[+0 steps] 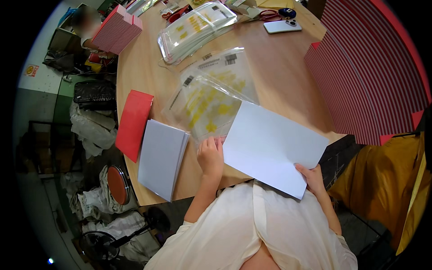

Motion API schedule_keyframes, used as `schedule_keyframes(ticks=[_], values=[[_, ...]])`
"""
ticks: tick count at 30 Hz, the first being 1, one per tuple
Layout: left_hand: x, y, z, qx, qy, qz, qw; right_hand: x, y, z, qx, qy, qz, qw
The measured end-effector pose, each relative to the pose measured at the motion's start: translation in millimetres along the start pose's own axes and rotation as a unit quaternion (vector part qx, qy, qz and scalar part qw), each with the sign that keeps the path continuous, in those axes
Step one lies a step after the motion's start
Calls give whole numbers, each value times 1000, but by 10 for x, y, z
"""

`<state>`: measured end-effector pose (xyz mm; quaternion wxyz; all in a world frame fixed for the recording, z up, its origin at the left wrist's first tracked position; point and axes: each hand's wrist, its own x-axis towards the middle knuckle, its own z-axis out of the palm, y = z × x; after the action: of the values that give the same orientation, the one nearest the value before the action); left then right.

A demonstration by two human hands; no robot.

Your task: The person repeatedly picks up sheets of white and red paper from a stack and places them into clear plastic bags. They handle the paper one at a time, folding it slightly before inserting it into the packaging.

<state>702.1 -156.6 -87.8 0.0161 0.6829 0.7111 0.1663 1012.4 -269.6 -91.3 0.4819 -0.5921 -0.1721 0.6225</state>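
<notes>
My right hand (312,178) grips the lower right corner of a flat white sheet or thin board (275,143), thumb on top. The sheet lies tilted across the table's front edge. My left hand (210,157) has its fingers pinched at the near edge of a clear plastic bag (198,102) with yellow print and a barcode. The sheet's left edge overlaps this bag; I cannot tell whether any of it is inside. Another clear printed bag (243,74) lies partly underneath.
Left of my hands are a white stack (161,155) and a red stack (134,126). Farther back lie bundled plastic bags (193,33), scissors (270,15) and a phone (282,27). A tall red-striped stack (369,67) stands right. Another person (87,27) sits far left.
</notes>
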Motion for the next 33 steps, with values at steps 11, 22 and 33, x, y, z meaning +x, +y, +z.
schedule_keyframes(ticks=[11,22,33], values=[[-89,-141,-117,-123,-48,-15,991,4,41,-5,21,3,4,1000],[-57,-55,-256,-118,37,28,992,-33,-12,45,32,15,9,999],[-141,-96,-194,-100,68,41,992,-27,184,108,23,31,-16,999]])
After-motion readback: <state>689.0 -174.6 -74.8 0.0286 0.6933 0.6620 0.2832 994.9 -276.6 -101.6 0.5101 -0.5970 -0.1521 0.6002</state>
